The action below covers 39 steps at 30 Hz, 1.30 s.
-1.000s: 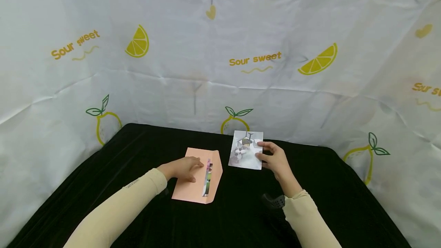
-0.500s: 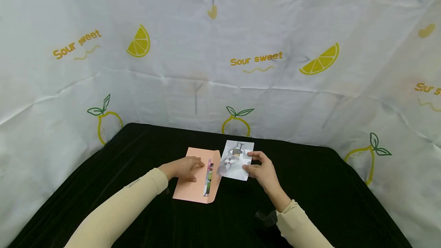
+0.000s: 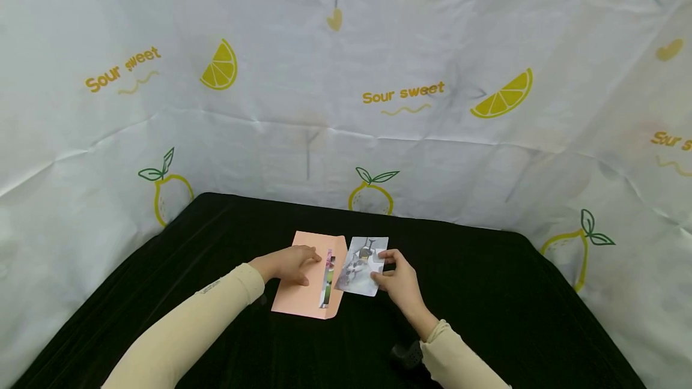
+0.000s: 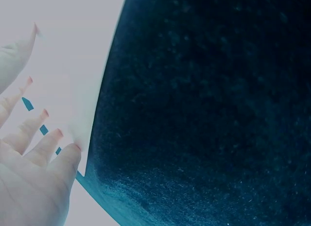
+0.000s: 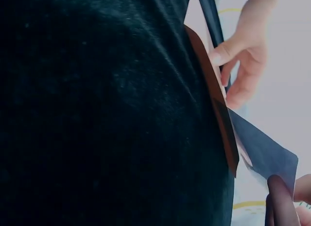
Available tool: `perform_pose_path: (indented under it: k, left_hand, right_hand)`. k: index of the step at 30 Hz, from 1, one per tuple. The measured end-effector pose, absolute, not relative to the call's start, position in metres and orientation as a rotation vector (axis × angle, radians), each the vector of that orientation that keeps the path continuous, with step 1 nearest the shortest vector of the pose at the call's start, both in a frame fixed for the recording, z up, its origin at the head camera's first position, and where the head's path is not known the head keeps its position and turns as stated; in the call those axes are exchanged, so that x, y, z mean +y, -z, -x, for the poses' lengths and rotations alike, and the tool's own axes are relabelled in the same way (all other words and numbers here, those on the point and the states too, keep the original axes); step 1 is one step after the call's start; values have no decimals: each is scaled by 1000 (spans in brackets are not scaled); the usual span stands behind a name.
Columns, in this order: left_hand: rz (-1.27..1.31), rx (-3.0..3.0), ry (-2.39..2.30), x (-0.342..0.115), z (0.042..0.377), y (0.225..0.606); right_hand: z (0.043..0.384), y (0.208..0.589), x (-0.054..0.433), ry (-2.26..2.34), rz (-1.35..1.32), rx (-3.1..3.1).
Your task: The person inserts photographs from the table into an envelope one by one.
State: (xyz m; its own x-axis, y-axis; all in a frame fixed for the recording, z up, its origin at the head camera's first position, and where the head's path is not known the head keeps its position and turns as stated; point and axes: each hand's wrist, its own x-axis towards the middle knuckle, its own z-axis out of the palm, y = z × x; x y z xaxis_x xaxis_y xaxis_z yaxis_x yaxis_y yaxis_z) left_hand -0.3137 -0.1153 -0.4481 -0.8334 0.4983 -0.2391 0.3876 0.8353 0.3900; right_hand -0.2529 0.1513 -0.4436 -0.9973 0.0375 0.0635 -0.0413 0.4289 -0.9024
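A peach-pink envelope [image 3: 292,305] lies on the black cloth, its flap unfolded to the right. At its mouth shows a strip of a colourful picture [image 3: 327,284]. My left hand [image 3: 289,264] rests on the envelope's face with fingers spread; the left wrist view shows them fairly straight against the pale paper [image 4: 73,56]. My right hand [image 3: 402,287] pinches the right edge of a postcard [image 3: 361,266] with a grey-white print. This card is tilted, and its left lower corner overlaps the flap. The right wrist view shows the postcard's shaded back [image 5: 267,148] beside the flap [image 5: 206,65].
A black cloth [image 3: 513,305] covers the table. Behind it hangs a white curtain [image 3: 281,89] with lemon prints, close to the table's far edge. A dark strapped device [image 3: 408,356] sits at my right wrist.
My right hand has brought the postcard left and nearer to me, from beyond the envelope to over its flap. The left hand and the envelope have stayed in place.
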Motion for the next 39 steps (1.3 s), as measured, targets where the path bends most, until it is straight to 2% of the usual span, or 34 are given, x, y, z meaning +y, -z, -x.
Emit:
perform_pose_path:
  k: [21, 39]
  left_hand:
    - [-651, 2671, -481, -117, 316, 448]
    - [-644, 2652, -496, -116, 316, 446]
  right_hand:
    - [247, 442, 140, -1419, -149, -2677]
    - [251, 450, 137, -1927, 51, -2638]
